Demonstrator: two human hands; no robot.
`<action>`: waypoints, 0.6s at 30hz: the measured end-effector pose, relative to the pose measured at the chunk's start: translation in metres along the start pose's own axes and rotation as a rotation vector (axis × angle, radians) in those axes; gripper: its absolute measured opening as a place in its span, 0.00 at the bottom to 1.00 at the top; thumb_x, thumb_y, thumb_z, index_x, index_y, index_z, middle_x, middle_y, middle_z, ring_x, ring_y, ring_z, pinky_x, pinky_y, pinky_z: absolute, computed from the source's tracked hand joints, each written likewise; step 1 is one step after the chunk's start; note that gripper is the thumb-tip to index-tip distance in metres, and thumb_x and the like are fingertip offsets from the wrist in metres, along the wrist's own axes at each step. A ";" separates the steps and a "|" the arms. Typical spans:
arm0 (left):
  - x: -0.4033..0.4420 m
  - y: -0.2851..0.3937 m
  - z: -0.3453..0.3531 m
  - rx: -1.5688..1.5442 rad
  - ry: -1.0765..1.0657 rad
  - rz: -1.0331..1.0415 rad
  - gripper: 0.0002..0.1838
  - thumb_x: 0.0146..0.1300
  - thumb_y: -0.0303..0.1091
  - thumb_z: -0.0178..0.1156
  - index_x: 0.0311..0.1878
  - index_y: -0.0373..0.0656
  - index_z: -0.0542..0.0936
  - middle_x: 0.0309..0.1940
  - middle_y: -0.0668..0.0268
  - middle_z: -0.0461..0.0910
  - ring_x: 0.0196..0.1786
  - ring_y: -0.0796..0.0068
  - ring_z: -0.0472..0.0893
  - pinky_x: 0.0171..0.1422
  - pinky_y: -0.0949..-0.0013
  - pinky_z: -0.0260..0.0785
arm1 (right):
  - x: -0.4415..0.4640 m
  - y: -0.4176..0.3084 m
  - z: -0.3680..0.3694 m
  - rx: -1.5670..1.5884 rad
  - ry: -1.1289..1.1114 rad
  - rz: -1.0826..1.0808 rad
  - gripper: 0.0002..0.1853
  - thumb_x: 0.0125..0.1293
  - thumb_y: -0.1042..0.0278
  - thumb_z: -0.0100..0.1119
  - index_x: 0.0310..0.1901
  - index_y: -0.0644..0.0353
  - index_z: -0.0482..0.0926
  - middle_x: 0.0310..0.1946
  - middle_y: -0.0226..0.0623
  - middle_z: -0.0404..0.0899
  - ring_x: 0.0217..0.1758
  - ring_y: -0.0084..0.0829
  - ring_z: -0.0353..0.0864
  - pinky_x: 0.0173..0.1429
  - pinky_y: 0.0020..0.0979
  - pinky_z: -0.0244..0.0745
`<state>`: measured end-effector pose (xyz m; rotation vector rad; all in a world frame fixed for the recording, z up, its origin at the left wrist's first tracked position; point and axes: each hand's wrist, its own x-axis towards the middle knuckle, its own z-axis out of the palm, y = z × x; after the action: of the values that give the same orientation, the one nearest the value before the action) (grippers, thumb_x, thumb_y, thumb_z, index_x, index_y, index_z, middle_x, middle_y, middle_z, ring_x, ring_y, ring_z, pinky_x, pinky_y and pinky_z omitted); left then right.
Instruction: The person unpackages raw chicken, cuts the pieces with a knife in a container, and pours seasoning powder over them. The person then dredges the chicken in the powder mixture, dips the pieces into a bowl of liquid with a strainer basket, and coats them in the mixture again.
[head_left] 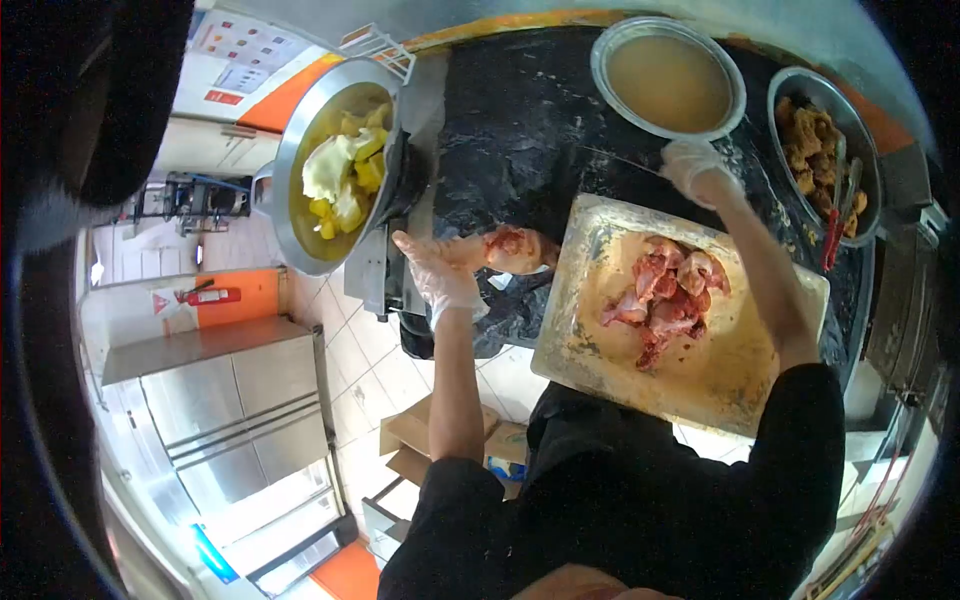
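A clear plastic glove covers my left hand (447, 282), which grips a piece of raw chicken (515, 250) with a red cut end, at the left end of the dark counter. My right hand (703, 173), also gloved, is over the counter between the tray and the bowl of cloudy liquid; its fingers are blurred. More raw chicken pieces (668, 297) lie heaped in the large, stained tray (565, 345) in front of me. Behind my right hand stands the metal bowl of cloudy tan liquid (670, 85).
At the left, a wide metal pan (290, 200) holds yellow chunks and a pale mass in liquid. Browned pieces fill a metal bowl (785, 90) at the right, with red-handled tongs (833, 235) in it. Cardboard boxes (408, 465) stand on the tiled floor below.
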<state>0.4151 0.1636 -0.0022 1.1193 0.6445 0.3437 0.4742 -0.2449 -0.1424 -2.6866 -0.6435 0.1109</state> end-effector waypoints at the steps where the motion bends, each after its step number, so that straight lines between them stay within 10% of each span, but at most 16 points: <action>1: 0.002 -0.001 -0.003 -0.006 0.011 -0.017 0.32 0.66 0.73 0.53 0.32 0.50 0.69 0.26 0.72 0.64 0.33 0.74 0.70 0.40 0.66 0.68 | 0.013 -0.058 -0.029 -0.074 0.059 -0.157 0.07 0.63 0.63 0.61 0.38 0.55 0.84 0.39 0.40 0.82 0.50 0.42 0.82 0.57 0.40 0.77; 3: 0.013 -0.008 -0.021 0.065 -0.062 -0.049 0.41 0.68 0.76 0.47 0.49 0.38 0.72 0.35 0.63 0.76 0.40 0.67 0.77 0.50 0.59 0.76 | 0.050 -0.157 -0.018 0.156 0.328 -0.313 0.12 0.60 0.59 0.65 0.41 0.56 0.88 0.44 0.38 0.84 0.59 0.42 0.80 0.62 0.41 0.76; 4: 0.012 -0.006 -0.020 0.066 -0.034 -0.085 0.42 0.67 0.76 0.47 0.49 0.37 0.72 0.35 0.63 0.76 0.40 0.67 0.78 0.49 0.58 0.76 | 0.052 -0.217 -0.060 0.362 0.057 -0.260 0.14 0.60 0.58 0.66 0.42 0.57 0.87 0.48 0.38 0.84 0.64 0.41 0.76 0.65 0.43 0.73; 7: 0.039 -0.018 -0.018 -0.057 0.078 -0.094 0.43 0.68 0.76 0.46 0.49 0.35 0.74 0.37 0.60 0.79 0.41 0.65 0.80 0.45 0.58 0.76 | 0.073 -0.286 0.019 0.002 0.050 -0.339 0.14 0.62 0.59 0.63 0.48 0.51 0.84 0.50 0.29 0.82 0.65 0.35 0.73 0.71 0.42 0.64; 11: 0.057 0.011 -0.017 -0.076 0.263 -0.114 0.38 0.72 0.70 0.44 0.51 0.37 0.76 0.41 0.61 0.79 0.42 0.66 0.80 0.42 0.59 0.76 | 0.056 -0.276 0.022 -0.009 -0.007 -0.385 0.23 0.68 0.70 0.56 0.63 0.37 0.77 0.57 0.26 0.79 0.65 0.33 0.74 0.76 0.45 0.62; 15: 0.100 -0.014 -0.048 -0.264 0.188 -0.089 0.35 0.73 0.68 0.45 0.39 0.40 0.77 0.29 0.65 0.76 0.29 0.70 0.76 0.33 0.63 0.73 | 0.033 -0.242 0.062 -0.085 0.326 -0.503 0.14 0.60 0.66 0.62 0.48 0.40 0.83 0.51 0.25 0.82 0.64 0.30 0.72 0.74 0.44 0.61; 18: 0.019 0.005 -0.019 0.132 -0.117 0.226 0.26 0.74 0.57 0.51 0.29 0.44 0.76 0.21 0.73 0.72 0.23 0.80 0.71 0.27 0.71 0.67 | 0.024 -0.255 0.016 -0.100 -0.006 -0.329 0.13 0.60 0.63 0.63 0.48 0.42 0.84 0.52 0.28 0.82 0.66 0.33 0.72 0.76 0.46 0.60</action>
<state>0.4180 0.1901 -0.0091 1.3330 0.4429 0.4296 0.3857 -0.0186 -0.0610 -2.6311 -1.1078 -0.0004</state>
